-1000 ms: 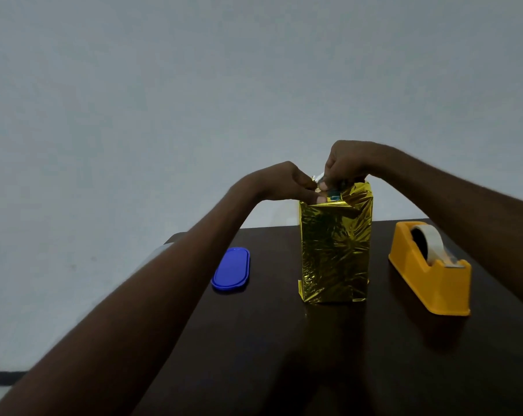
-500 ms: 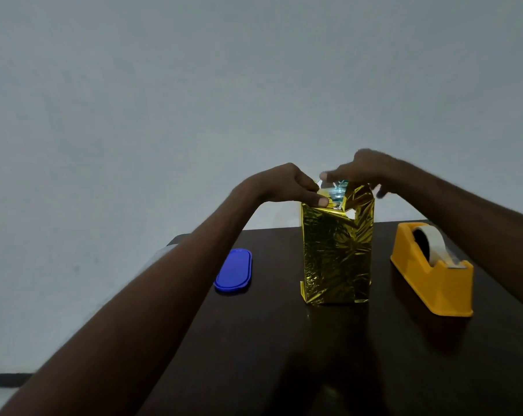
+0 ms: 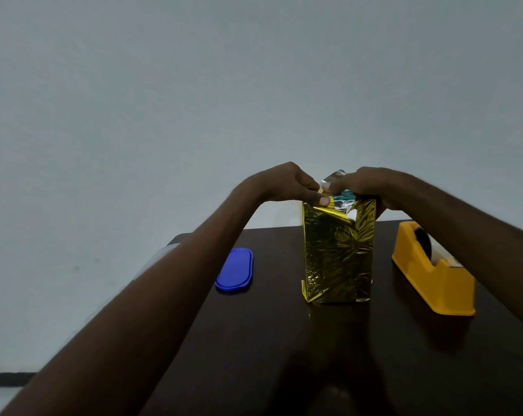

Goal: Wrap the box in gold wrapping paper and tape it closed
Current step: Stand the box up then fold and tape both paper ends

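A tall box wrapped in crinkled gold wrapping paper (image 3: 338,253) stands upright in the middle of the dark table (image 3: 284,340). Its top end is open, with a bit of the teal box and the paper's silver underside showing. My left hand (image 3: 287,186) pinches the near left flap at the top edge with thumb and fingers. My right hand (image 3: 365,184) grips the paper at the top right, holding a silver flap that sticks up between the hands. The fingertips of both hands are partly hidden behind the paper.
An orange tape dispenser (image 3: 434,274) with a roll of tape sits right of the box, under my right forearm. A blue oval lid (image 3: 235,270) lies to the left. A plain pale wall rises behind the table's far edge.
My right hand moved from above the top to the right side and took hold of the paper there. A silver flap now stands up. The left hand kept its pinch.
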The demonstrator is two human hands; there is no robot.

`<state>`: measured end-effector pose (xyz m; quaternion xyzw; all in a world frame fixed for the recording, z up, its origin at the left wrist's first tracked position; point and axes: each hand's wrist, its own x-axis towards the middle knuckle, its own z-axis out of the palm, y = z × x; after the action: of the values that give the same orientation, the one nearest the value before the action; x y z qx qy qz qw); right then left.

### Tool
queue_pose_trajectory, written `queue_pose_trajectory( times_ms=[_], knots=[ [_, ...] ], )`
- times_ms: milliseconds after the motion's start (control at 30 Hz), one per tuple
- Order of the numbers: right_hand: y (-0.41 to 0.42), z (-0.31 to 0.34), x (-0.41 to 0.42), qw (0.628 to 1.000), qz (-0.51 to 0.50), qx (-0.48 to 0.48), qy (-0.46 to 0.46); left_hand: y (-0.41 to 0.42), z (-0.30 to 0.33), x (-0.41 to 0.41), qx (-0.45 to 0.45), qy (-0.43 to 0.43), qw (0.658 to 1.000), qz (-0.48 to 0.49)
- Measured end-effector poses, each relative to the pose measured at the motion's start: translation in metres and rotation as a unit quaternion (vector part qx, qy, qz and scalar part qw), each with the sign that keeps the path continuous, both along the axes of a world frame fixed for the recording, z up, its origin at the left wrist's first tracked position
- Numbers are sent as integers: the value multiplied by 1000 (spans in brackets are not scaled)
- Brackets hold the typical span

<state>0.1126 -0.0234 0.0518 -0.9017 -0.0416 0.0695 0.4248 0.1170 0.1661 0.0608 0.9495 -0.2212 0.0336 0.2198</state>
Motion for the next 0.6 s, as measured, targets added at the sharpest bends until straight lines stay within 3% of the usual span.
queue_pose_trajectory(
  times_ms=[200, 433, 600],
  knots=[
    [5, -1, 1, 999, -9, 17, -44, 1, -2, 2, 3, -8, 1000, 7],
    [1, 0, 5, 1000, 9, -24, -8, 1, -2, 0, -6, -4, 1000, -4],
    [-4, 5, 1, 1000, 15, 5, 10, 1, -2, 0, 6, -5, 1000, 5]
  ],
)
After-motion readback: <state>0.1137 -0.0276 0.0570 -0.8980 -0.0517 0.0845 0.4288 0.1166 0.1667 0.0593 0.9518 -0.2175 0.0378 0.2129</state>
